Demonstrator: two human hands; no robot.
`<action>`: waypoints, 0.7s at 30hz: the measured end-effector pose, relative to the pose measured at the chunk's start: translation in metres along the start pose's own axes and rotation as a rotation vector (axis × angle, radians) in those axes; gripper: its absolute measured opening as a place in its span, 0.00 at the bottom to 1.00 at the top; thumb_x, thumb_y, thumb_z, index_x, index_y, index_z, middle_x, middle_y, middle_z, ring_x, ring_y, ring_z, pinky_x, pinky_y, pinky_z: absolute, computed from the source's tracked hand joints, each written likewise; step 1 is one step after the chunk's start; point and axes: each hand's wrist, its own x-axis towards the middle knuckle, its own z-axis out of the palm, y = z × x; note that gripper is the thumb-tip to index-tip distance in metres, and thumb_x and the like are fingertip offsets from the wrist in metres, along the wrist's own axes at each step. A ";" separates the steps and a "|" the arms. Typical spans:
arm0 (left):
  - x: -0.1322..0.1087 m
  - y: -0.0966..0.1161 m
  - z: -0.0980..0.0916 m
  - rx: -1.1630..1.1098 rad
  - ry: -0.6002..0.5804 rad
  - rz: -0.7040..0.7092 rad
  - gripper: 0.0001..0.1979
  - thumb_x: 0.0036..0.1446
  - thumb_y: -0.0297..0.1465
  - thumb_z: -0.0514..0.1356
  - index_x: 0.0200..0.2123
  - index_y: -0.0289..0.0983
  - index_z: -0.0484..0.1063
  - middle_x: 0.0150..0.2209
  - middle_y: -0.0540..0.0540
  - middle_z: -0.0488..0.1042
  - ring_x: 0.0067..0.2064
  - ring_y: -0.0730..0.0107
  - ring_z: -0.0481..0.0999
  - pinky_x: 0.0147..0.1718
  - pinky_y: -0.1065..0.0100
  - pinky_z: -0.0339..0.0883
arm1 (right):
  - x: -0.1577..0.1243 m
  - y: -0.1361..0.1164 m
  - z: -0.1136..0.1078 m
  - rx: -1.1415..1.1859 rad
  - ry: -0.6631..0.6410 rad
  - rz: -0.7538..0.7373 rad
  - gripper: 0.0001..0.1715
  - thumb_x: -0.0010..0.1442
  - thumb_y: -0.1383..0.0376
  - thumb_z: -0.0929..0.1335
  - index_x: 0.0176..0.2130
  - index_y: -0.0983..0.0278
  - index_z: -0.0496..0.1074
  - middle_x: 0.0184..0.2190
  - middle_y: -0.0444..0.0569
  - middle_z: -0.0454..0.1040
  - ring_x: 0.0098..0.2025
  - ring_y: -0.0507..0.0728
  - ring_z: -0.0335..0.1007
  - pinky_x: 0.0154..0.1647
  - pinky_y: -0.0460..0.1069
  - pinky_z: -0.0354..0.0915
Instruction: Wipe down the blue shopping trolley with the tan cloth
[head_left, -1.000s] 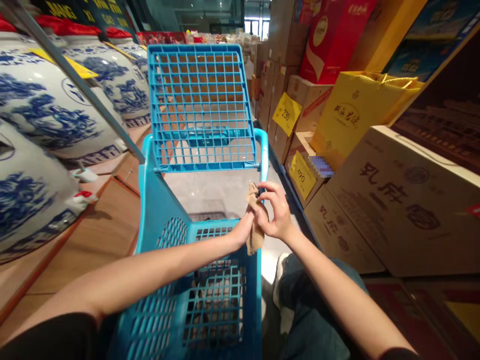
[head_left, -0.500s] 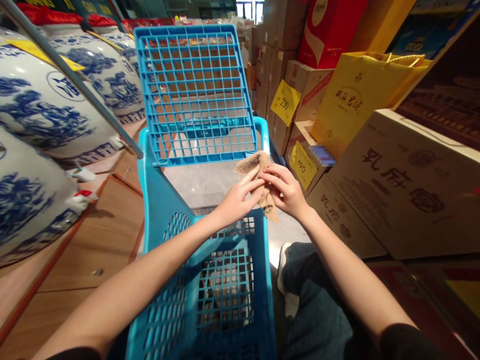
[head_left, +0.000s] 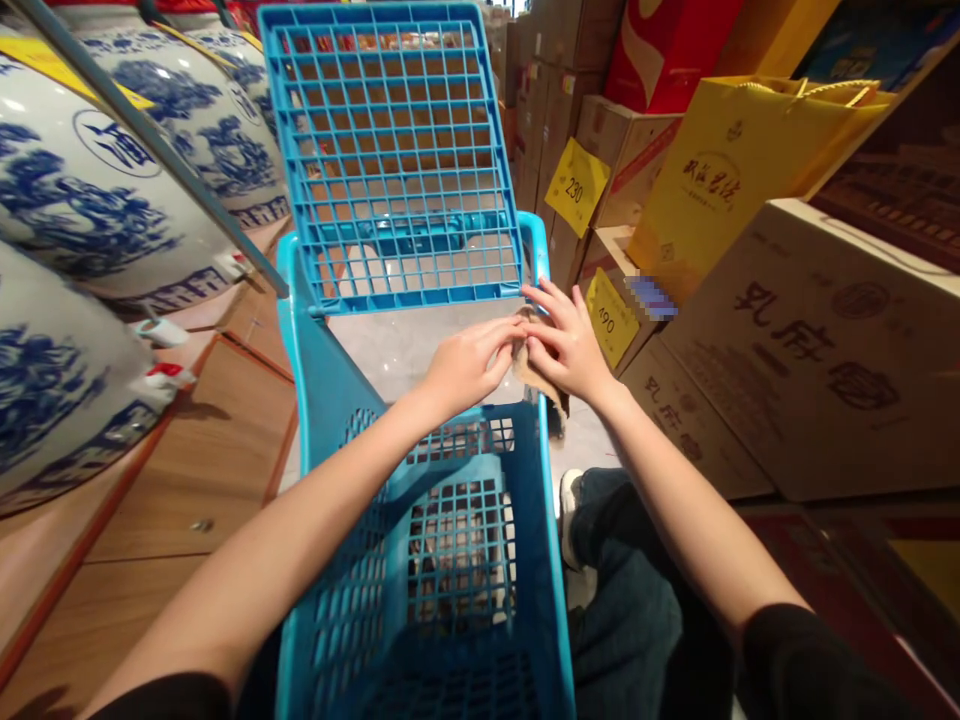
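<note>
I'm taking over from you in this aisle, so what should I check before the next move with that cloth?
1. Brown cloth held: ok, it is pinched between the left hand and the right hand.
2. Cloth spread flat: not ok, it is bunched and mostly hidden by the fingers.
3. Cloth clear of the blue shopping cart: cannot tell, its lower edge hangs close to the cart's rim.
4. Cart's mesh flap raised: ok, it stands up at the far end.
5. Hands clear of the blue-and-white porcelain jars: ok, the jars stand to the left, beyond the cart.
</note>
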 end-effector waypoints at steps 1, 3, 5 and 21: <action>0.001 -0.001 0.001 0.036 0.002 0.031 0.18 0.71 0.27 0.52 0.57 0.35 0.76 0.65 0.38 0.76 0.65 0.55 0.77 0.65 0.53 0.72 | 0.002 0.007 0.001 0.003 -0.005 0.013 0.17 0.71 0.63 0.63 0.48 0.56 0.80 0.66 0.50 0.73 0.74 0.68 0.60 0.77 0.77 0.47; 0.003 -0.003 0.003 0.103 0.006 0.073 0.20 0.71 0.27 0.53 0.61 0.34 0.74 0.68 0.36 0.73 0.68 0.54 0.74 0.67 0.51 0.69 | 0.003 0.018 0.004 0.039 0.002 0.030 0.19 0.73 0.62 0.61 0.51 0.55 0.79 0.67 0.50 0.73 0.75 0.67 0.59 0.77 0.75 0.50; 0.006 -0.006 0.005 0.141 0.011 0.086 0.21 0.70 0.26 0.53 0.62 0.32 0.73 0.68 0.35 0.72 0.68 0.53 0.73 0.67 0.50 0.69 | 0.002 0.022 0.008 0.061 0.072 0.055 0.21 0.75 0.60 0.60 0.54 0.55 0.79 0.68 0.51 0.71 0.75 0.66 0.58 0.75 0.72 0.57; 0.007 -0.019 0.016 0.078 -0.047 0.165 0.23 0.66 0.22 0.54 0.61 0.29 0.75 0.65 0.32 0.75 0.66 0.49 0.75 0.65 0.48 0.73 | -0.011 -0.004 0.020 0.375 0.180 0.488 0.33 0.72 0.46 0.65 0.71 0.50 0.65 0.58 0.54 0.63 0.66 0.63 0.64 0.73 0.66 0.63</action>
